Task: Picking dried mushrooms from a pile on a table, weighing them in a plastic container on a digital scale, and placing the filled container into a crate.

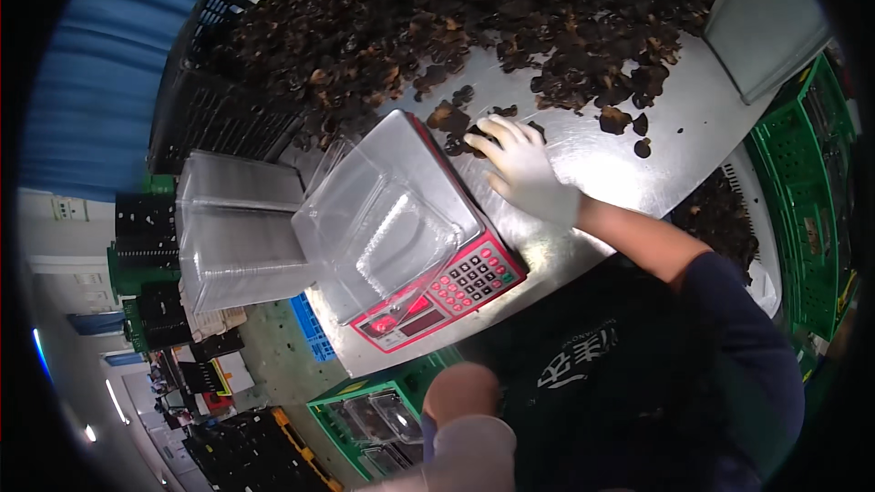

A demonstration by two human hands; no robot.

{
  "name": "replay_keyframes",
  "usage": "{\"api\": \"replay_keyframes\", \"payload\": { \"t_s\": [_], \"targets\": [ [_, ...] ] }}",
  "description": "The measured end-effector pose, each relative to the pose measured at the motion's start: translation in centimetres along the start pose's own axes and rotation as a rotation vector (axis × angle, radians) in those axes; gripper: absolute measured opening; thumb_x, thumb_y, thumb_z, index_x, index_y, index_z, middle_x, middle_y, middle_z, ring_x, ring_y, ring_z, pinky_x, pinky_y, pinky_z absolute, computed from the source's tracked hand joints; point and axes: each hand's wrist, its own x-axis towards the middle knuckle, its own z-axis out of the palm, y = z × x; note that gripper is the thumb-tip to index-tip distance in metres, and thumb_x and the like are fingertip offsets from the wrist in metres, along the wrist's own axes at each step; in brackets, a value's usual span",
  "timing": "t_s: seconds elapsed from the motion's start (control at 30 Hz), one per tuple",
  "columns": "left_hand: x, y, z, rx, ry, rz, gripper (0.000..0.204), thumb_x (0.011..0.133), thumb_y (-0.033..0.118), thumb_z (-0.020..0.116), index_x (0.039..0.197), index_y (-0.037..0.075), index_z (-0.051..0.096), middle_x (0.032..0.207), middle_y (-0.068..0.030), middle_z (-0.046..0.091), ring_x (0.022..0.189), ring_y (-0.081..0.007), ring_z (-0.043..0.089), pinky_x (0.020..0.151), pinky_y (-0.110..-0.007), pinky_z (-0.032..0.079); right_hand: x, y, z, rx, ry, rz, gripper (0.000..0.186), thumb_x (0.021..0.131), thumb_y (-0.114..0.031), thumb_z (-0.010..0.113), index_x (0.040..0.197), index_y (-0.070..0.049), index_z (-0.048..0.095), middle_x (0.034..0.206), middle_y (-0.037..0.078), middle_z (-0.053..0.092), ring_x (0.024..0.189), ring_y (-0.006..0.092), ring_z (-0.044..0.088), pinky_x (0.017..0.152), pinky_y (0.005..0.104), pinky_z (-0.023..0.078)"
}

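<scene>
My right hand [530, 171], in a white glove, reaches over the metal table beside the scale. Its fingers are apart and slightly curled above a few dark, ear-shaped mushrooms [450, 118]; a dark piece shows under the fingertips. The scale [415, 328] has a red body, a keypad and a steel pan. On the pan lies a clear plastic tray [406, 241]; what I see inside it is bare plastic. My left hand [469, 456], also gloved, is low near the bottom edge, away from the table, its fingers blurred and cut off.
A large heap of dark mushrooms [437, 9] covers the table's far side, by a black crate [223, 118]. Stacked clear trays [241, 228] stand left of the scale. A grey bin [766, 23] and green crate [802, 191] are at right; another green crate [342, 437] sits below.
</scene>
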Motion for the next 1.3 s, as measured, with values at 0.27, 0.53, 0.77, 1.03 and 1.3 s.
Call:
{"api": "replay_keyframes", "payload": {
  "t_s": [0.27,0.53,0.77,1.03,1.3],
  "targets": [
    [-3.5,0.7,-1.2,0.161,-0.388,0.233,0.058,0.096,0.027,0.060,0.143,0.005,0.034,0.143,-0.0201,0.049,0.130,-0.0412,0.048,0.111,-0.050,0.040,8.4,4.2,7.5,-0.303,-0.168,0.045,0.047,0.088,-0.032,0.063,0.131,-0.014,0.061,0.141,0.016,0.053,0.143,0.0331,0.037,0.115,0.0574,0.027],
    [-20.5,5.5,-2.3,-1.806,-1.441,0.338,0.079,0.082,0.003,0.068,0.146,-0.016,0.025,0.148,-0.0371,0.035,0.137,-0.0542,0.035,0.115,-0.055,0.031,2.9,6.9,-2.2,-0.335,-0.261,0.039,0.037,0.085,-0.026,0.065,0.119,-0.010,0.065,0.122,0.014,0.062,0.128,0.0306,0.050,0.113,0.0560,0.030],
    [-27.2,8.4,-3.0,-1.726,-1.556,0.379,0.102,0.080,0.015,0.072,0.152,-0.015,0.008,0.157,-0.0368,0.018,0.146,-0.0524,0.021,0.121,-0.056,0.019,-6.9,7.1,-14.1,-0.313,0.046,0.272,0.042,0.082,-0.014,0.067,0.124,-0.009,0.063,0.122,0.011,0.062,0.122,0.0300,0.054,0.104,0.0444,0.038],
    [-28.5,10.5,-3.6,-1.603,-1.449,0.447,0.109,0.080,0.027,0.075,0.153,-0.015,0.006,0.159,-0.0369,0.015,0.147,-0.0517,0.018,0.120,-0.056,0.017,-8.3,6.4,-11.4,-0.299,0.012,0.241,0.063,0.076,-0.012,0.070,0.137,-0.009,0.055,0.135,0.016,0.056,0.131,0.0340,0.049,0.106,0.0454,0.038],
    [-29.2,10.6,-3.7,-1.517,-1.571,0.357,0.112,0.083,0.036,0.077,0.152,-0.015,0.005,0.157,-0.0399,0.015,0.146,-0.0540,0.018,0.121,-0.056,0.017,-6.2,4.9,-8.4,-0.093,-0.040,0.134,0.037,0.086,-0.015,0.068,0.123,-0.010,0.066,0.116,0.008,0.066,0.106,0.0239,0.062,0.094,0.0389,0.041]
  ]
}}
